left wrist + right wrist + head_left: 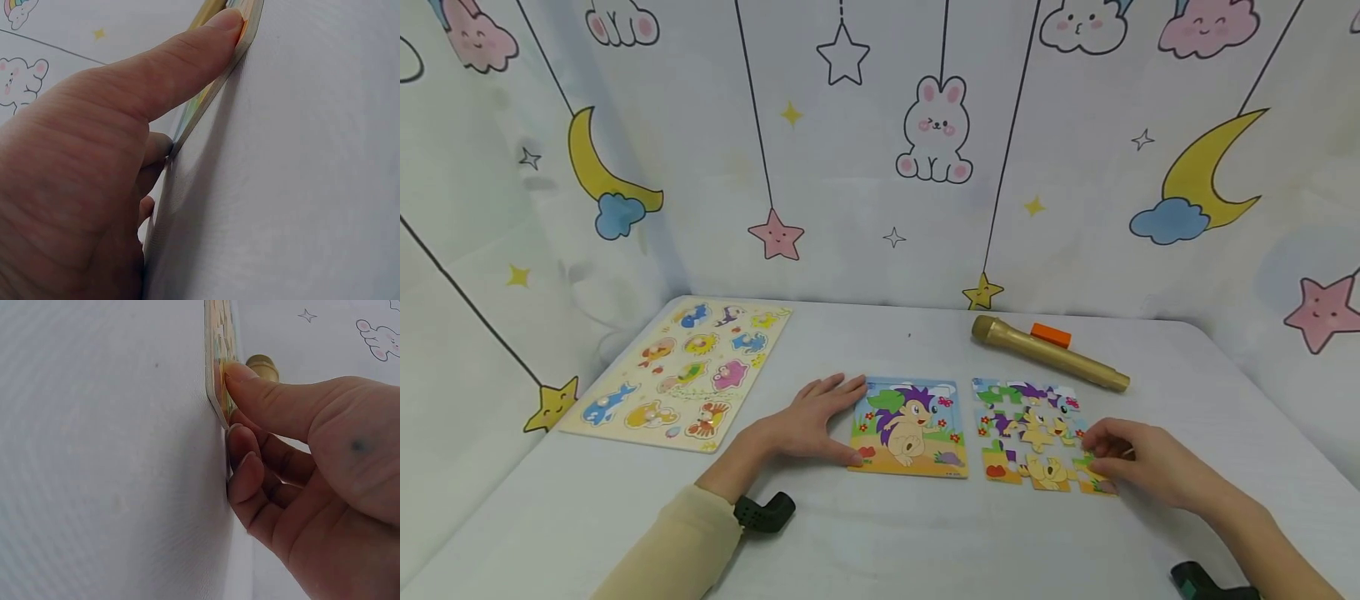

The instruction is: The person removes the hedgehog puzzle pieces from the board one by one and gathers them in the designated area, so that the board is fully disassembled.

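Note:
A complete hedgehog picture puzzle (908,427) lies flat at the table's middle. My left hand (805,425) is spread at its left side, the thumb touching the lower left edge and the fingertips by the upper left corner. In the left wrist view, the left thumb (169,69) lies over the puzzle's edge. Right of it, jigsaw pieces (1037,473) of the same picture lie in a rough square with white gaps between them. My right hand (1150,458) pinches the lower right corner piece (219,378) with the thumb on top and curled fingers at its side.
Behind the loose pieces lies a gold microphone-shaped stick (1052,354), with an orange block (1051,335) against its far side. A cream animal puzzle board (741,417) lies at the back left. Patterned cloth (850,167) hangs behind the white table (865,542).

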